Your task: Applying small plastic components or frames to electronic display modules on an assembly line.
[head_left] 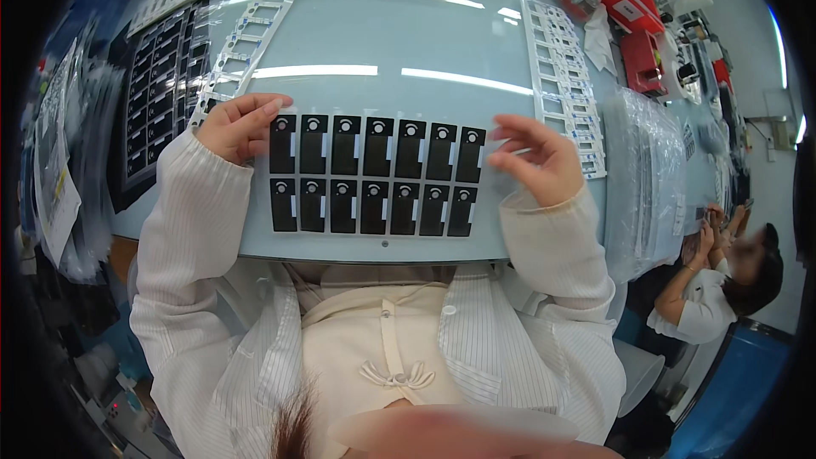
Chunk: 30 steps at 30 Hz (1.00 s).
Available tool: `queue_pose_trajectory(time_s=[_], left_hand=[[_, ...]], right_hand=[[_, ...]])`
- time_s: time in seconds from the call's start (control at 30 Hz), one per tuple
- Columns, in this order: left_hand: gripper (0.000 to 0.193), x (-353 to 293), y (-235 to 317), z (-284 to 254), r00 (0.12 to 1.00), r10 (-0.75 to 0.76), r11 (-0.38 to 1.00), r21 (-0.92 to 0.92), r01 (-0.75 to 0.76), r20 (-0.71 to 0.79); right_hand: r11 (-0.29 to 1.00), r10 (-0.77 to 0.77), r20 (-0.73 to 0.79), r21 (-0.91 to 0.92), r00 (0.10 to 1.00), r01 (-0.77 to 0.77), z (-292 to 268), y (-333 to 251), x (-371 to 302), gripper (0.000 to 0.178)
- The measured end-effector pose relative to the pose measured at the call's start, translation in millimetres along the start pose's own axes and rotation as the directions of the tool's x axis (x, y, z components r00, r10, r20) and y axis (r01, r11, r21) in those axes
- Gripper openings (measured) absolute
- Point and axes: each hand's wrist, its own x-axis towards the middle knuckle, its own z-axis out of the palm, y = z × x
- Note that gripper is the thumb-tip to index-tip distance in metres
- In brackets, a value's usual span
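In front of me lies a sheet of black rectangular pieces [377,149], set in two rows, each with a pale round spot and a narrow light strip. My left hand [238,129] is closed at the sheet's upper left corner, fingertips pinched together over its edge. At the upper right edge my right hand [541,160] hovers with thumb and fingers apart and nothing between them. Whether its fingertips touch the sheet's clear margin I cannot tell.
White frame strips with cut-out windows [568,89] lie to the right, another such strip [255,30] to the left. Beyond it is a dark sheet [157,98]. Clear plastic-wrapped stacks [643,187] stand at right, red bins [642,59] behind. A co-worker [710,280] sits far right.
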Motion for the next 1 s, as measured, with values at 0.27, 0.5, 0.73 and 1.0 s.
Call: queue_pose_trajectory(time_s=[0.27,0.5,0.73,1.0], left_hand=[[0.037,2.5,5.5,0.6,0.983,-0.044,0.978,-0.191,0.079,0.18],[0.024,6.8,-9.5,-3.9,0.986,-0.032,0.948,-0.308,0.081,0.161],[0.019,3.3,-7.2,3.5,0.992,-0.033,0.949,-0.308,0.07,0.124],[0.019,-1.6,-1.0,1.1,0.994,-0.019,0.991,-0.133,0.033,0.106]], right_hand=[[0.867,-0.43,0.077,-0.243,0.9,0.435,35.2,-86.3,31.2,0.042],[0.621,-0.705,0.247,-0.239,0.665,0.747,158.1,-65.6,94.3,0.037],[0.575,-0.729,0.283,-0.241,0.624,0.781,166.7,-60.7,106.8,0.017],[0.499,-0.779,0.298,-0.238,0.551,0.833,166.0,-67.9,108.3,0.022]])
